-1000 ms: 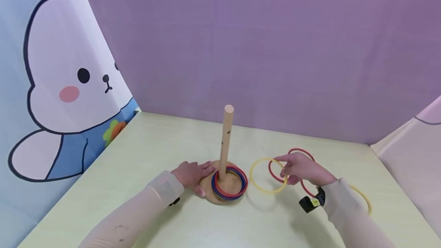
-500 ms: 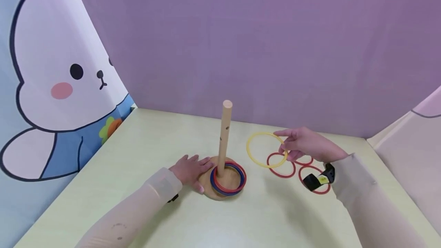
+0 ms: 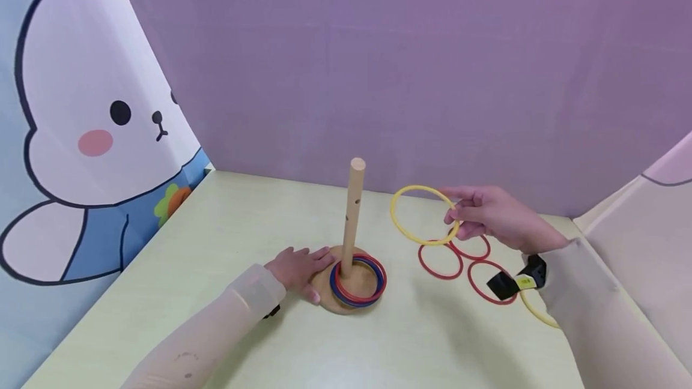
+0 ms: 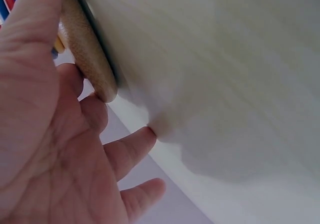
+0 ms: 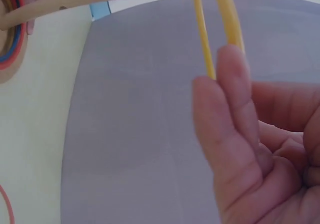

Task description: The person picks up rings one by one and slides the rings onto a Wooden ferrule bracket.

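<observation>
My right hand point(image 3: 486, 215) pinches a thin yellow ring point(image 3: 391, 212) by its right side, holding it up in the air to the right of a wooden post point(image 3: 353, 215). The post rises from a round wooden base point(image 3: 324, 294). Around its foot lie red and blue rings point(image 3: 386, 281), stacked on the base. At the base's left edge rests my left hand point(image 3: 296, 269), its fingers spread; in the left wrist view some fingers touch the rim of the base point(image 4: 90, 58). In the right wrist view the yellow ring point(image 5: 231, 18) leaves the fingertips, its far part cut off.
Three red rings point(image 3: 469, 276) lie on the pale table point(image 3: 259, 209) under and beside my right hand. Another yellow ring point(image 3: 537, 316) is partly hidden by the right forearm. A purple cloth point(image 3: 335, 65) hangs behind the table, and a rabbit-print cloth point(image 3: 97, 101) at the left.
My right hand has lifted the yellow ring up and away from the table, uncovering more of the red rings. The left hand stays at the base.
</observation>
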The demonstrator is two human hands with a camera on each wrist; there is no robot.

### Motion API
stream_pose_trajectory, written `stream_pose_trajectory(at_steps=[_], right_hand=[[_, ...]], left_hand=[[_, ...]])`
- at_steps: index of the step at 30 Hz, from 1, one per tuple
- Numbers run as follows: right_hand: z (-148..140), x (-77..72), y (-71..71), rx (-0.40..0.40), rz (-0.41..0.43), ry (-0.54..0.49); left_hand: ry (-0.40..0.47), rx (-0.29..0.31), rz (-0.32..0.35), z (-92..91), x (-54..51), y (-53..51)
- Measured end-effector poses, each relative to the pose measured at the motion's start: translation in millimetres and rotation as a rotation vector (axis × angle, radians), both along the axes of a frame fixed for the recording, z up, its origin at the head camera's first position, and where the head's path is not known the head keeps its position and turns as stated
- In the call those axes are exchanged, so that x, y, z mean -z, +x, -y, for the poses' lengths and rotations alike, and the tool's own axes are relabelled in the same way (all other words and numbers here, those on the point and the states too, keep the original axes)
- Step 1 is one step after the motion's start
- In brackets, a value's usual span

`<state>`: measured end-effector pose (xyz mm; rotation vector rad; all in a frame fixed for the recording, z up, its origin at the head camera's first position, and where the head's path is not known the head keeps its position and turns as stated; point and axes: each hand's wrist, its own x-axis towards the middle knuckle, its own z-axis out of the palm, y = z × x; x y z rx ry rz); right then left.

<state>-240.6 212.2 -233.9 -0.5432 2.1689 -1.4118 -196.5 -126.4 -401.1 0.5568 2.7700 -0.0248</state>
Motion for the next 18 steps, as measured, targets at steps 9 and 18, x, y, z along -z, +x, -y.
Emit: stream_pose_trajectory(at_steps=[9, 18], right_hand=[[0.8, -10.0, 3.1, 0.044, -0.016, -0.180], [15.3, -27.2, 6.3, 0.081, -0.011, -0.269]], left_hand=[[-0.010, -0.017, 0.001, -0.3, 2.6, -0.9], [-0.020, -0.013, 0.000, -1.7, 2.4, -0.6]])
